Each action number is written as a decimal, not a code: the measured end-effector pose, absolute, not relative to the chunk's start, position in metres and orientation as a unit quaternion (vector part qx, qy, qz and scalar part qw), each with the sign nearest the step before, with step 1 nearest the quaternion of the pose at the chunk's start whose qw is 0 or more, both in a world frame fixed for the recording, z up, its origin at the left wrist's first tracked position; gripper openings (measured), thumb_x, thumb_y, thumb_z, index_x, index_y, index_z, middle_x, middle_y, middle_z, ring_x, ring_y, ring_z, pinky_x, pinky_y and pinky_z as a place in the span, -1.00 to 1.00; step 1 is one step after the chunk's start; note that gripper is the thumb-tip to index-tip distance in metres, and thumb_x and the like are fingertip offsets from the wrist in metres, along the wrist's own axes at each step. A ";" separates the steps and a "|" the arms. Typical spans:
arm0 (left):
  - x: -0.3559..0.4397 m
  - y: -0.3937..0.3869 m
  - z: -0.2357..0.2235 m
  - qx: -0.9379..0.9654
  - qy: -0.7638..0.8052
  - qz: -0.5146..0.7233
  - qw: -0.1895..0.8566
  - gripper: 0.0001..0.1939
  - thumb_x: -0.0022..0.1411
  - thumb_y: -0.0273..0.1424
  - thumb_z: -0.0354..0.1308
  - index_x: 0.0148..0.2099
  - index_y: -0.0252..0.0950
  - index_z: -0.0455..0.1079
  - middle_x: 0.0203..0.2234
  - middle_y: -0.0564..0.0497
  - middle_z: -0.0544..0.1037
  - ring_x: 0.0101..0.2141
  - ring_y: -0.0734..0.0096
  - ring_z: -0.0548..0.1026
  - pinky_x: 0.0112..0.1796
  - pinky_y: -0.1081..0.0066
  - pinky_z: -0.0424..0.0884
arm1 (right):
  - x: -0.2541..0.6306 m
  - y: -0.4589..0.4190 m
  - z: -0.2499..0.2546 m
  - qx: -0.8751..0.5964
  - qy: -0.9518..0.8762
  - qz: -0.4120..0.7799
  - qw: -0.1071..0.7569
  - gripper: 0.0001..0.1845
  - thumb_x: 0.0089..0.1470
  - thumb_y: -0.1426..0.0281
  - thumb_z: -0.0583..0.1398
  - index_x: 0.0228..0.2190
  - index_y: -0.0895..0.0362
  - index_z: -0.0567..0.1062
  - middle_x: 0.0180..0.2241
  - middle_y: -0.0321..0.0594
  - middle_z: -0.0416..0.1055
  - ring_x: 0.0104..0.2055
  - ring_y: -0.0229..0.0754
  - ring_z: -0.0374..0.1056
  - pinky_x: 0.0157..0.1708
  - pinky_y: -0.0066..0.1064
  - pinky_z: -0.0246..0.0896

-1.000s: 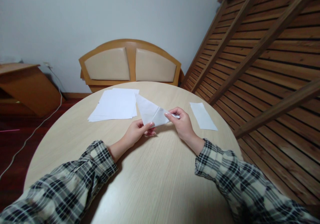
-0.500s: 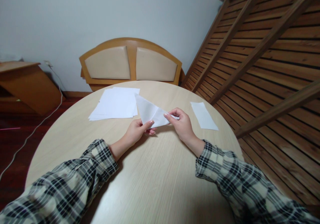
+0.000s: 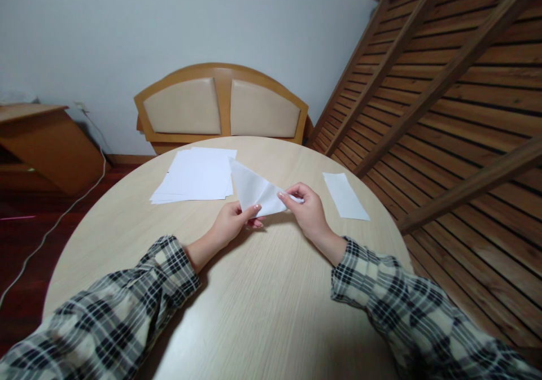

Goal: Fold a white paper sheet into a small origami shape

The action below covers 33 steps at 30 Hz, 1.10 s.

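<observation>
A white sheet of paper folded into a triangle (image 3: pixel 253 187) is held between my hands above the table, one point aimed toward the far left. My left hand (image 3: pixel 232 222) pinches its lower edge, thumb on top and fingers underneath. At the right corner, my right hand (image 3: pixel 308 210) grips the paper between thumb and fingers. A crease runs through the middle of the triangle. Its underside is hidden.
Behind my left hand a stack of white paper sheets (image 3: pixel 195 174) lies on the round table (image 3: pixel 254 289). A white paper strip (image 3: pixel 345 196) rests at the right. A wooden headboard (image 3: pixel 226 103) stands beyond, slatted wood panels (image 3: pixel 457 114) to the right.
Both hands keep nearly the same place and grip. The paper's surface bends slightly around the middle crease, and its far-left point has shifted a touch to the right.
</observation>
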State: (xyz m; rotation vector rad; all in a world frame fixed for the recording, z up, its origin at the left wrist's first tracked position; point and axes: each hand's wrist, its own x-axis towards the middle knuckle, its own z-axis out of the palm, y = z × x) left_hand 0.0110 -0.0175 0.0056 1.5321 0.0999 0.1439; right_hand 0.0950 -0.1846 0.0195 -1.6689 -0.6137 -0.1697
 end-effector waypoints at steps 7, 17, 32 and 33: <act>0.010 -0.018 0.008 0.694 0.046 0.064 0.716 -0.73 0.16 -0.29 0.20 -0.44 -0.43 0.43 -0.62 -0.05 0.53 -0.59 0.47 0.46 -0.49 0.48 0.39 | 0.095 -0.184 0.019 -0.722 -0.268 -0.073 0.633 -0.77 -0.04 0.26 0.28 -0.53 0.13 0.41 -0.53 -0.32 0.33 -0.46 -0.25 0.23 -0.43 -0.40 0.11; 0.009 -0.018 0.008 0.691 0.043 0.059 0.719 -0.76 0.16 -0.32 0.20 -0.41 -0.44 0.43 -0.62 -0.03 0.53 -0.61 0.51 0.44 -0.50 0.50 0.41 | 0.097 -0.185 0.017 -0.711 -0.268 -0.030 0.650 -0.78 -0.06 0.27 0.29 -0.45 0.12 0.38 -0.47 -0.31 0.34 -0.41 -0.24 0.28 -0.38 -0.38 0.17; 0.010 -0.018 -0.003 0.766 0.026 0.002 0.643 -0.76 0.16 -0.31 0.18 -0.43 -0.41 0.44 -0.60 -0.03 0.55 -0.63 0.54 0.42 -0.55 0.52 0.37 | 0.115 -0.193 0.016 -0.723 -0.308 0.174 0.593 -0.70 -0.06 0.16 0.27 -0.46 0.16 0.51 -0.46 -0.25 0.40 -0.46 -0.28 0.23 -0.48 -0.42 0.09; 0.011 -0.017 -0.004 0.768 0.025 0.004 0.639 -0.75 0.16 -0.30 0.18 -0.43 -0.40 0.44 -0.60 -0.02 0.55 -0.63 0.54 0.41 -0.54 0.52 0.36 | 0.115 -0.192 0.016 -0.724 -0.305 0.167 0.595 -0.70 -0.06 0.15 0.28 -0.48 0.16 0.50 -0.48 -0.26 0.39 -0.48 -0.29 0.22 -0.49 -0.43 0.08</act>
